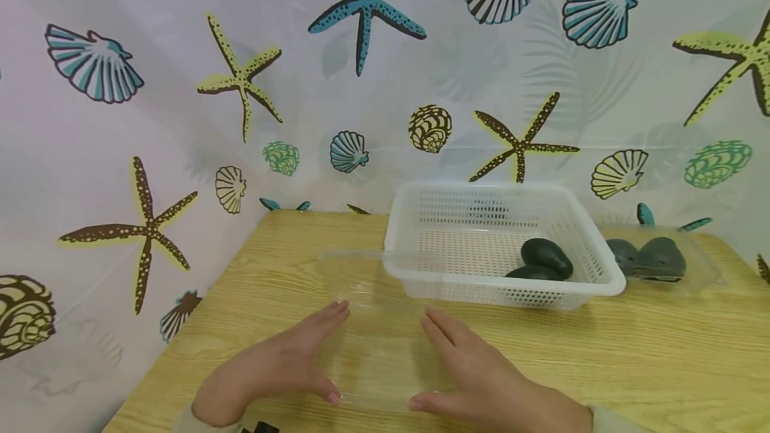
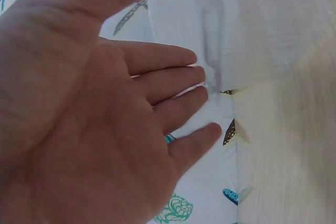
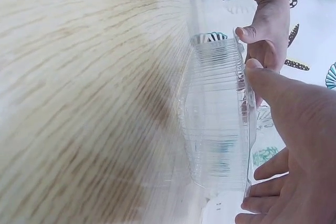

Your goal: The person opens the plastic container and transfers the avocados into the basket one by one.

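A clear plastic clamshell container (image 1: pixel 381 359) lies on the wooden table, between the two hands. Its ribbed side (image 3: pixel 215 114) shows in the right wrist view. My left hand (image 1: pixel 279 363) is at the container's left side, fingers straight and thumb apart, near the rim. In the left wrist view the palm of that left hand (image 2: pixel 110 114) shows with nothing in it. On the other side, my right hand (image 1: pixel 481 369) has its fingers extended and its thumb by the near right corner. Whether the fingertips touch the rim is hard to tell.
Behind the container stands a white perforated basket (image 1: pixel 481 289) with dark green avocados (image 1: pixel 546 256) in its right part. To its right, another clear container (image 1: pixel 700 266) holds two dark avocados (image 1: pixel 660 258). A seashell-patterned cloth (image 1: pixel 385 105) hangs behind and left of the table (image 1: pixel 662 353).
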